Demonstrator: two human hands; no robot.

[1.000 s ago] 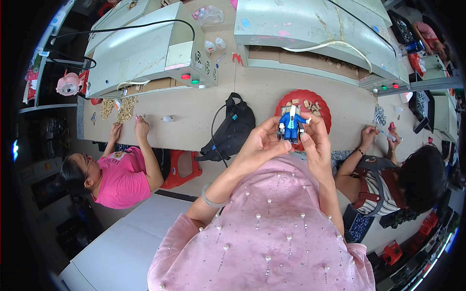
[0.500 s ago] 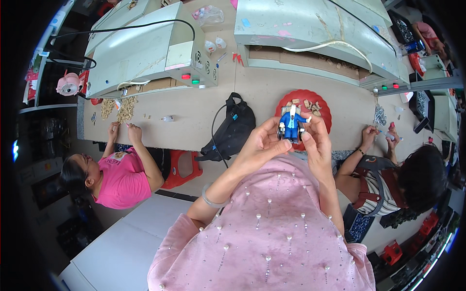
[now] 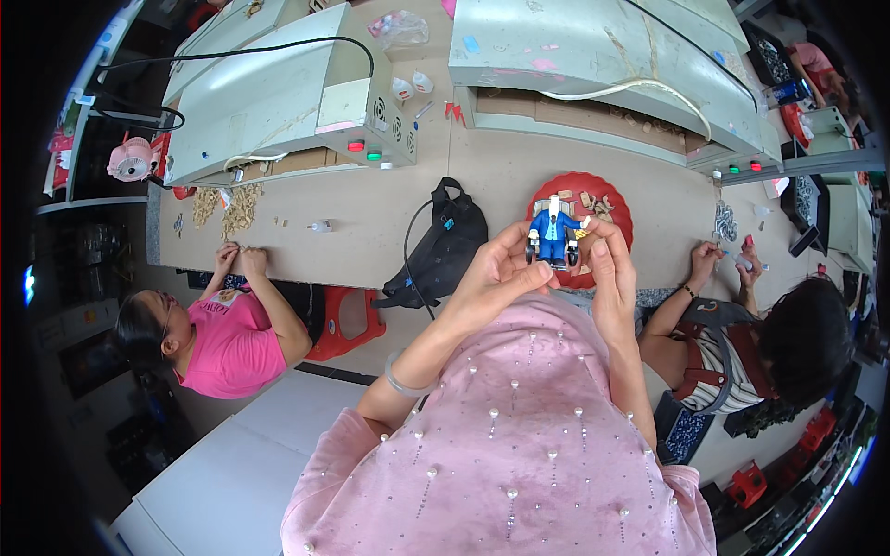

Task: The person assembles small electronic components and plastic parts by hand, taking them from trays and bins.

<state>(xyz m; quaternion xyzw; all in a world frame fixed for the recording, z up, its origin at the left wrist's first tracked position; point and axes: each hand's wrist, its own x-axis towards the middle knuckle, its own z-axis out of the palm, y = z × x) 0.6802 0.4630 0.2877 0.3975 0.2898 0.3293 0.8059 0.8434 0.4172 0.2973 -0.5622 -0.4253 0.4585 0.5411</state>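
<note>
A small toy figure [image 3: 553, 233] in a blue suit, with a pale head and dark wheels at its sides, is held upright in front of my chest. My left hand [image 3: 505, 273] grips its lower left side, thumb across the base. On the other side, my right hand [image 3: 613, 273] has its fingers curled in at the figure's outstretched arm, thumb raised beside it; the exact contact is partly hidden. Behind the figure, on the table, lies a red scalloped tray [image 3: 615, 208] with small beige pieces in it.
A black bag [image 3: 445, 246] with a cable lies left of my hands. Pale metal machines [image 3: 593, 51] stand along the table's far side. A person in pink [image 3: 236, 343] works at the left, another person in a striped top [image 3: 723, 361] at the right. Small bottles [image 3: 411, 86] stand farther back.
My right thumb has moved up and away from the figure's lower side toward its outstretched arm. The figure is slightly shifted left and up. At the left, the co-worker's hands have come lower and together.
</note>
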